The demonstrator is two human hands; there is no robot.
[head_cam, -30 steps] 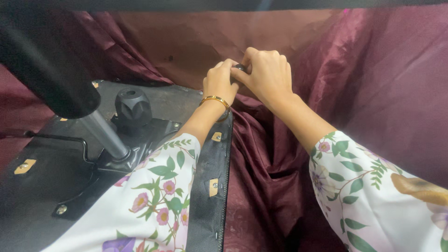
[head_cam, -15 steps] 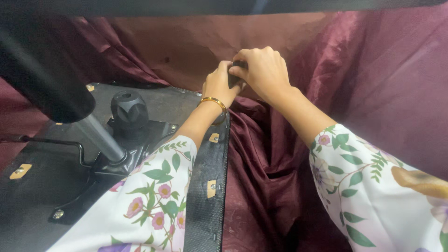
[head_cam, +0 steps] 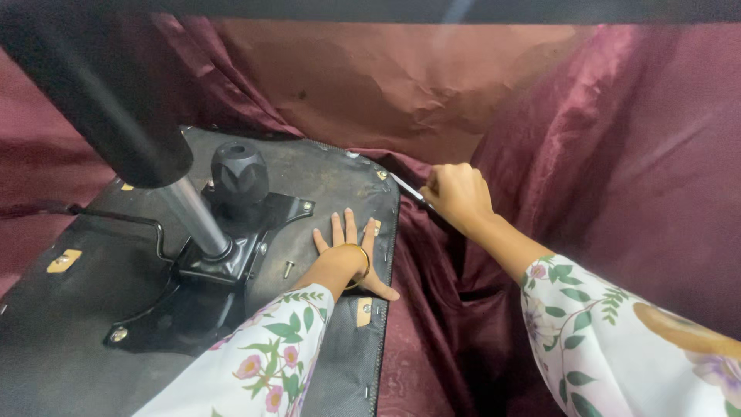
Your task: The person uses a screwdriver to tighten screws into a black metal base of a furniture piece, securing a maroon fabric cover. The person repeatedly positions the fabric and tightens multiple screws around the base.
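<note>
An upturned black chair seat (head_cam: 309,174) lies before me with a metal mechanism plate (head_cam: 231,247), a black knob (head_cam: 239,171) and a gas cylinder (head_cam: 181,205) rising toward the upper left. My left hand (head_cam: 347,251) rests flat on the seat's underside near its right edge, fingers spread, a gold bangle on the wrist. My right hand (head_cam: 457,194) is closed around a thin metal tool (head_cam: 409,191) whose tip points at the seat's far right corner. Dark red fabric (head_cam: 587,154) hangs around the seat edge.
A loose screw (head_cam: 287,269) stands on the underside beside the mechanism plate. Brass-coloured tabs (head_cam: 63,260) sit along the seat's edges. A black lever wire (head_cam: 116,220) runs left from the mechanism. Brown paper (head_cam: 386,85) backs the scene.
Both hands were together at the seat's far corner. Now my left hand has dropped back and lies flat on the seat, and my right hand has drawn away to the right with the tool.
</note>
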